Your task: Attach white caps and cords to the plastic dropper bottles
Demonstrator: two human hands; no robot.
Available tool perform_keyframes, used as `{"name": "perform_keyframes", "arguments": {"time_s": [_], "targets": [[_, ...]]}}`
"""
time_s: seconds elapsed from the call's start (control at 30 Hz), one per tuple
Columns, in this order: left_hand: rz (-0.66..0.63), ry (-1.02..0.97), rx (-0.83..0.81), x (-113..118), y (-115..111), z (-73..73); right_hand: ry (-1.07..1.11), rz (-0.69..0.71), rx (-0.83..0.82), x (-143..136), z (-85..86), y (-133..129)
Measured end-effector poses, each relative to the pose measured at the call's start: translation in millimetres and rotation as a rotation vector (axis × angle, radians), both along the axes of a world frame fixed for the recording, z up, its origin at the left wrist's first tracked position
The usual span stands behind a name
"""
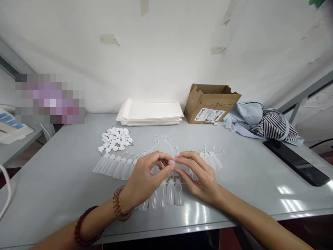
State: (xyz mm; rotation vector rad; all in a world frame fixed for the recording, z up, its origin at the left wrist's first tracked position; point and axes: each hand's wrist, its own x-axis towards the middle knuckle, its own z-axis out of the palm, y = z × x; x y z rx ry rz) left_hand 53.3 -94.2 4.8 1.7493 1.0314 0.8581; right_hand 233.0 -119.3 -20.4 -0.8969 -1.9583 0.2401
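Left hand (145,173) and right hand (204,175) both grip one small translucent plastic bottle (183,167). Brown open-topped cardboard box (214,101) bears white rectangular paper label (209,115); print illegible.

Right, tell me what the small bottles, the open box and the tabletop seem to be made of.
Small bottles: probably soft plastic, smooth and milky; light shows through their walls.
Open box: cardboard, matte brown, with creased, worn edges.
Tabletop: smooth, semi-gloss grey that mirrors the lights; coated metal or laminate, I can't tell which.
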Motion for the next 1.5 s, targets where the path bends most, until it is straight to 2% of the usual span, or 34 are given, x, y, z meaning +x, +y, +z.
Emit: {"name": "perform_keyframes", "arguments": {"time_s": [0.1, 0.2, 0.33, 0.5, 0.7, 0.97, 1.27, 1.4, 1.5], "targets": [[-0.033, -0.034, 0.185, -1.3, -0.9, -0.5, 0.049, -0.011, -0.079, 0.1, 2.1, -1.2], [-0.06, -0.054, 0.268, -3.1, 0.9, 0.0, 0.103, -0.005, -0.289, 2.0, 7.1, -0.9], [-0.063, -0.089, 0.259, -4.1, 4.9, 3.0, 0.174, 0.011, -0.605, 5.0, 14.6, -1.0], [-0.077, -0.103, 0.215, -3.7, 5.7, 5.0, 0.274, 0.123, -0.807, 5.8, 16.4, -1.0], [-0.116, -0.063, 0.128, -4.6, 7.0, 3.6, 0.362, 0.177, -0.875, 6.1, 14.3, 1.5], [-0.123, -0.044, 0.106, -5.2, 8.3, 2.7, 0.479, 0.273, -0.96, 5.5, 16.3, 0.5], [-0.146, -0.006, 0.128, -8.2, 11.8, 0.5, 0.456, 0.371, -1.01, 5.0, 20.1, 2.1], [-0.113, 0.05, 0.176, -7.3, 11.7, -1.0, 0.442, 0.423, -1.038, 6.3, 20.8, 3.1], [-0.071, 0.104, 0.328, -5.1, 8.1, -1.9, 0.468, 0.443, -1.053, 6.4, 18.8, 4.2]]}}
